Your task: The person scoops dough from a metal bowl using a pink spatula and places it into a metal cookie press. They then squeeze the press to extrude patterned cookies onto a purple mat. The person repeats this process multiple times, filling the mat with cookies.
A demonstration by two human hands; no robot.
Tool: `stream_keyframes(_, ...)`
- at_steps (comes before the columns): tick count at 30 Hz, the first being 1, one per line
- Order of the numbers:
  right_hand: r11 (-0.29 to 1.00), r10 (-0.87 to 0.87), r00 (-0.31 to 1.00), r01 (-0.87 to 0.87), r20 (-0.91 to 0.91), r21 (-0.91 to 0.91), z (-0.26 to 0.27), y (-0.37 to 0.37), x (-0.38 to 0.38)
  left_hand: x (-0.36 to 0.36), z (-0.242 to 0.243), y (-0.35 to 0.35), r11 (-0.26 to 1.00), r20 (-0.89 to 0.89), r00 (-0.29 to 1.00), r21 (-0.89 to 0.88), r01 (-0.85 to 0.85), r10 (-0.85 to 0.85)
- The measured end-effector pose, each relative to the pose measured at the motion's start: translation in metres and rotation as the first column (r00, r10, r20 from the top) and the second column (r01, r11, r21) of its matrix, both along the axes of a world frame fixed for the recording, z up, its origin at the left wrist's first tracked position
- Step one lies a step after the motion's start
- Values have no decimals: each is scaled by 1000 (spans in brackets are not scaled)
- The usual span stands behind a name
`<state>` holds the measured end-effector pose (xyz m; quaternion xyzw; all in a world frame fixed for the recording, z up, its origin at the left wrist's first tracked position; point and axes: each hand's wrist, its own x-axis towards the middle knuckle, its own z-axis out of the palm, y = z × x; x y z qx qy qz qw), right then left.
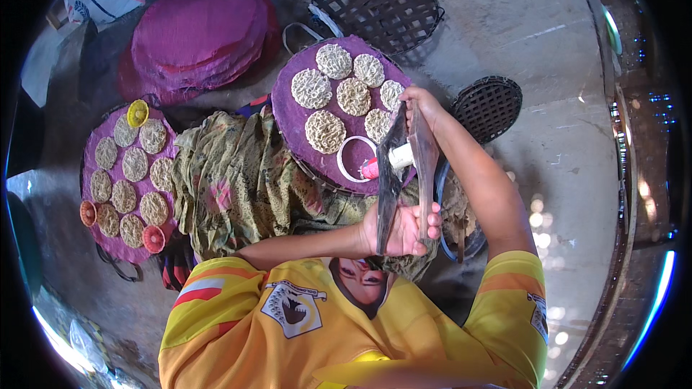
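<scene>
My right hand (423, 104) grips the far ends of a two-board wooden hand press (423, 156). My left hand (403, 229) is palm up at its near ends, fingers curled by the lighter board. A white cylinder (400, 156) with a pink end (370, 169) sits between the boards. The press hangs over the right edge of a round tray covered in purple cloth (354, 43). Several coiled noodle-like discs (353, 96) lie on that cloth. Near the pink end is a pale ring (339, 159). The boards partly cover the discs on the right.
To the left, another purple-covered tray (93, 143) bears several discs, a yellow scalloped cup (138, 113) and two reddish ones (153, 239). Stacked purple cloth rounds (200, 27) lie behind. Woven trays (378, 2) lie beyond. A basin (469, 216) stands right of my left hand.
</scene>
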<state>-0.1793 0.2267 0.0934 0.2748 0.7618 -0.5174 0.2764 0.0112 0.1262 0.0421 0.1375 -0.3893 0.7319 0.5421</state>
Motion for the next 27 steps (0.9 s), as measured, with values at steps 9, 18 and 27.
stream_keyframes(9,986,75,991,-90,-113,-140,1,-43,-6,-7,-17,-9,987,-7,996,-134,-86,86)
stream_keyframes(18,999,6,990,0,-144,43,8,-27,-23,-28,-29,13,999,-19,1000,-42,-20,19)
stream_keyframes(27,1000,22,996,-21,-91,6,-22,-18,-5,2,-16,4,979,130,985,-153,135,-115)
